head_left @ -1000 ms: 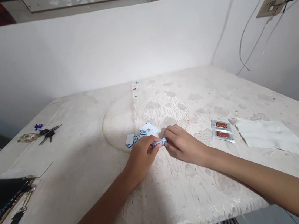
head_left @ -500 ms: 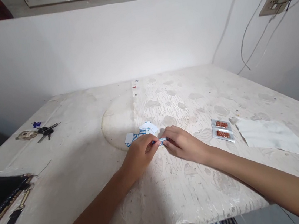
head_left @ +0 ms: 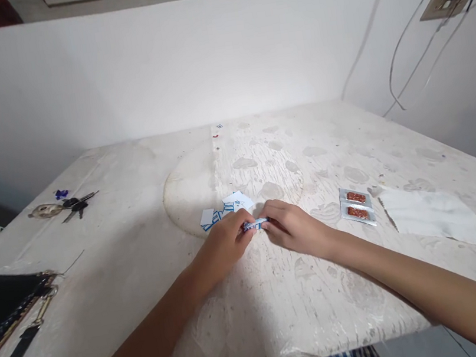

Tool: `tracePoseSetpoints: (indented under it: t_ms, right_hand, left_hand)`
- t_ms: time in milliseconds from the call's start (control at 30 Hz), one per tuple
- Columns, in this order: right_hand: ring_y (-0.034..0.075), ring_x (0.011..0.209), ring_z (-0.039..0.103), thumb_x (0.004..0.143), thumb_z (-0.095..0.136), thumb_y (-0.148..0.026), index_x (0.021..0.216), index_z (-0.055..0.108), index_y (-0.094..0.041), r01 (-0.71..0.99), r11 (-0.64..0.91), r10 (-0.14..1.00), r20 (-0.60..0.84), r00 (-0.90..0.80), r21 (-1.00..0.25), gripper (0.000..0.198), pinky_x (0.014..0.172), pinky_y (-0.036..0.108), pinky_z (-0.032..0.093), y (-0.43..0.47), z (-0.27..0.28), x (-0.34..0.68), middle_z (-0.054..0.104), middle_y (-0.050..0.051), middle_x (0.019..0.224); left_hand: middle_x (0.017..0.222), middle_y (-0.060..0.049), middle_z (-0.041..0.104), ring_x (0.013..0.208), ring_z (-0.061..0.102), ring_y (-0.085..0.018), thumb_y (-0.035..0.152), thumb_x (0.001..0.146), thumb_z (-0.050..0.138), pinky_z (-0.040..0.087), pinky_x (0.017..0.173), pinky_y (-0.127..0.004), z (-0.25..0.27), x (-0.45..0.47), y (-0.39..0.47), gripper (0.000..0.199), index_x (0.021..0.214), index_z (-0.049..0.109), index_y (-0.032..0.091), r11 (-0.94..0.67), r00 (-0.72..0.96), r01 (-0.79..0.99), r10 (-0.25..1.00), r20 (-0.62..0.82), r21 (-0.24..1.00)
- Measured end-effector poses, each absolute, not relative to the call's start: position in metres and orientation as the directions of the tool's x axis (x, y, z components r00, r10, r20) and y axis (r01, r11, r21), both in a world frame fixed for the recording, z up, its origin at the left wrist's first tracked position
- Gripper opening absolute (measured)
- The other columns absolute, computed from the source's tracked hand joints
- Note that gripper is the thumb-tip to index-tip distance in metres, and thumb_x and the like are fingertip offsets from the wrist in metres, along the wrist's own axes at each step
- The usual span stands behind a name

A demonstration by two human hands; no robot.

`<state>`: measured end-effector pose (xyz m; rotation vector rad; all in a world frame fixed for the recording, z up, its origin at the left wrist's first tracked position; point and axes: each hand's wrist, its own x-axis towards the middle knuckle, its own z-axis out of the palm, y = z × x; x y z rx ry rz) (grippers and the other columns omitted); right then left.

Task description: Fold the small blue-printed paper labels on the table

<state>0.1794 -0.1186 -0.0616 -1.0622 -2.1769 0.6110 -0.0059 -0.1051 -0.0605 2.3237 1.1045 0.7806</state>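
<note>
Between my two hands is a small strip of folded blue-and-white paper [head_left: 256, 223], held just above the table. My left hand [head_left: 227, 236] pinches its left end between thumb and fingers. The other end is pinched by my right hand [head_left: 287, 223]. Just beyond my left hand lie loose white paper pieces with blue print [head_left: 238, 200], and a smaller white piece [head_left: 207, 217] sits to their left. My left fingers hide part of that pile. What is printed on the pieces is too small to read.
A blister pack with two reddish-brown tablets [head_left: 356, 206] and a white cloth [head_left: 438, 215] lie to the right. Keys [head_left: 74, 206] rest at the back left, near a black bag [head_left: 6, 305] with a strap. A wall socket [head_left: 448, 1] has cables hanging from it.
More of the folded paper shows between my hands now, as my left fingers sit slightly farther from my right. The whole view has shifted a little.
</note>
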Motion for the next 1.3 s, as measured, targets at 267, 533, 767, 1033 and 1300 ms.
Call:
tracePoseSetpoints:
  t_ms: [267, 533, 767, 1033, 1300]
  right_hand:
    - [0.007, 0.052, 0.038, 0.076, 0.061, -0.034, 0.084, 0.058, -0.013, -0.093, -0.030, 0.900, 0.014, -0.435, -0.995, 0.023, 0.049, 0.023, 0.026, -0.117, -0.055, 0.180, 0.048, -0.002, 0.062]
    - [0.010, 0.065, 0.048, 0.079, 0.060, -0.029, 0.080, 0.053, -0.017, -0.310, 0.037, 0.936, 0.141, -0.321, -0.950, 0.013, 0.065, 0.027, 0.039, -0.137, -0.059, 0.159, 0.053, -0.001, 0.067]
    - [0.016, 0.091, 0.050, 0.080, 0.056, -0.024, 0.118, 0.047, -0.026, 0.154, 0.307, 0.908, 0.240, -0.344, -0.939, 0.039, 0.079, 0.032, 0.042, -0.136, -0.038, 0.174, 0.052, 0.006, 0.105]
    - [0.011, 0.062, 0.047, 0.081, 0.048, -0.016, 0.093, 0.057, -0.020, 0.498, 0.444, 0.884, 0.274, -0.379, -0.745, 0.015, 0.059, 0.026, 0.038, -0.124, -0.057, 0.180, 0.054, 0.000, 0.074]
    - [0.015, 0.075, 0.050, 0.080, 0.052, -0.017, 0.106, 0.057, -0.022, 0.516, 0.536, 0.838, 0.345, -0.424, -0.668, 0.027, 0.069, 0.030, 0.041, -0.116, -0.065, 0.179, 0.058, 0.004, 0.085]
  left_hand:
    - [0.082, -0.003, 0.064, 0.076, 0.061, -0.014, 0.029, 0.071, 0.064, 0.049, 0.072, -0.029, -0.049, 0.002, -0.112, 0.032, 0.098, 0.049, 0.018, -0.052, 0.459, 0.047, 0.888, 0.025, 0.998]
    - [0.075, -0.001, 0.060, 0.073, 0.057, -0.012, 0.029, 0.071, 0.062, 0.047, 0.065, -0.024, -0.042, 0.017, -0.130, 0.016, 0.078, 0.056, 0.015, -0.036, 0.237, -0.049, 0.970, 0.047, 0.998]
    - [0.077, 0.000, 0.059, 0.076, 0.056, -0.013, 0.026, 0.073, 0.056, 0.043, 0.069, -0.024, -0.045, 0.005, -0.121, 0.011, 0.075, 0.052, 0.017, -0.193, 0.371, 0.243, 0.924, 0.093, 0.951]
    - [0.067, 0.004, 0.053, 0.063, 0.047, -0.011, 0.025, 0.077, 0.050, 0.034, 0.057, -0.023, -0.051, 0.001, -0.115, 0.006, 0.074, 0.050, 0.020, -0.493, 0.425, 0.665, 0.867, 0.259, 0.561]
    - [0.083, 0.000, 0.052, 0.075, 0.049, -0.012, 0.020, 0.075, 0.054, 0.037, 0.063, -0.024, -0.070, 0.002, -0.098, 0.005, 0.074, 0.049, 0.018, -0.540, 0.443, 0.611, 0.839, 0.315, 0.579]
